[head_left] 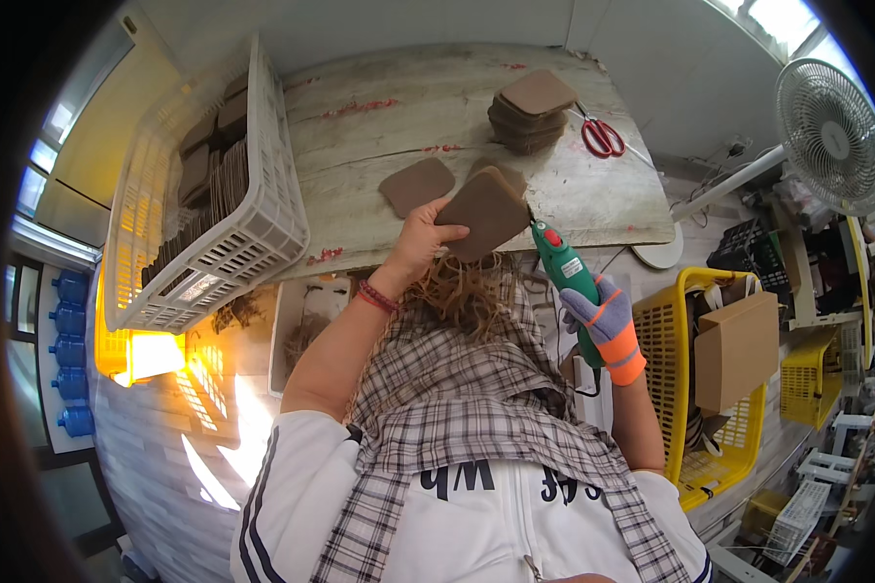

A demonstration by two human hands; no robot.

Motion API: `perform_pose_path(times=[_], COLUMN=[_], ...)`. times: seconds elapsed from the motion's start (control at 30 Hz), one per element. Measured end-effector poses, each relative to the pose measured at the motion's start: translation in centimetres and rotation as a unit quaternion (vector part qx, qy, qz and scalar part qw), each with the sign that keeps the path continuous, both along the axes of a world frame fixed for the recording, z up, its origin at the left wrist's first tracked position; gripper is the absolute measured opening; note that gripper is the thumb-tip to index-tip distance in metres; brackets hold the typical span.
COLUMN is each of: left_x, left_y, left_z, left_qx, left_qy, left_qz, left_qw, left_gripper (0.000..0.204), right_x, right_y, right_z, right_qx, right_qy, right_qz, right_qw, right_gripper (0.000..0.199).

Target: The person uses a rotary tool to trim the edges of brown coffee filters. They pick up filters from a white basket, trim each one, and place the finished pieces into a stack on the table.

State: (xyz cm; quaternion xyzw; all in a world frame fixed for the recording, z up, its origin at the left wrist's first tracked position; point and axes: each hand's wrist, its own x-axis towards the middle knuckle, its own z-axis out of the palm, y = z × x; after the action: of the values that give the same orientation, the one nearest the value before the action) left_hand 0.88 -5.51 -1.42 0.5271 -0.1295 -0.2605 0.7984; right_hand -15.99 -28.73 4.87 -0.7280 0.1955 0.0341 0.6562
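Observation:
My bare left hand (420, 240) pinches a brown rounded-square pad (486, 216) by its left edge, above the table's front edge. Wrapped in a grey and orange glove, my right hand (608, 325) grips a green handheld rotary tool (560, 255) with a red switch. The tool's thin tip is close to the pad's right edge; whether they touch I cannot tell. Another brown pad (416, 185) lies flat behind my left hand, and one more is partly hidden behind the held pad. Curly brown trimmings (469, 291) hang over my checked apron (457, 403).
Farther back on the worn table (360, 136) are a stack of pads (527, 121) and red-handled scissors (603, 138). A white crate (272, 194) full of brown pieces stands left. To the right are a yellow basket (656, 330) with a cardboard box (737, 350) and a fan (831, 136).

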Motion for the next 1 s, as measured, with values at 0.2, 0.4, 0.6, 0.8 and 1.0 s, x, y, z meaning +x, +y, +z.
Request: perform_pose_path(times=[0.2, 0.4, 0.6, 0.8, 1.0], left_x=[0.4, -0.6, -1.0, 0.5, 1.3], left_y=[1.2, 1.1, 1.5, 3.3, 4.4], left_z=[0.4, -0.5, -0.2, 1.0, 1.4], left_qx=[0.07, 0.085, 0.137, 0.231, 0.175], left_qy=[-0.02, 0.039, 0.027, -0.144, -0.122], left_qz=[-0.055, -0.089, -0.091, -0.084, -0.01], left_qw=[0.996, 0.992, 0.986, 0.959, 0.977], left_gripper=[0.035, 0.036, 0.039, 0.022, 0.019], right_x=[-0.6, -0.2, 0.4, 0.1, -0.3], right_y=[-0.2, 1.3, 1.3, 0.9, -0.1], right_z=[-1.4, -1.3, -1.6, -1.0, -3.5], right_qx=[-0.06, -0.031, 0.012, 0.039, -0.04], right_qy=[0.003, 0.001, 0.011, 0.051, 0.002], right_qz=[0.04, 0.032, 0.036, 0.06, 0.12], right_qw=[0.997, 0.999, 0.999, 0.996, 0.992], right_gripper=[0.042, 0.042, 0.038, 0.034, 0.034])
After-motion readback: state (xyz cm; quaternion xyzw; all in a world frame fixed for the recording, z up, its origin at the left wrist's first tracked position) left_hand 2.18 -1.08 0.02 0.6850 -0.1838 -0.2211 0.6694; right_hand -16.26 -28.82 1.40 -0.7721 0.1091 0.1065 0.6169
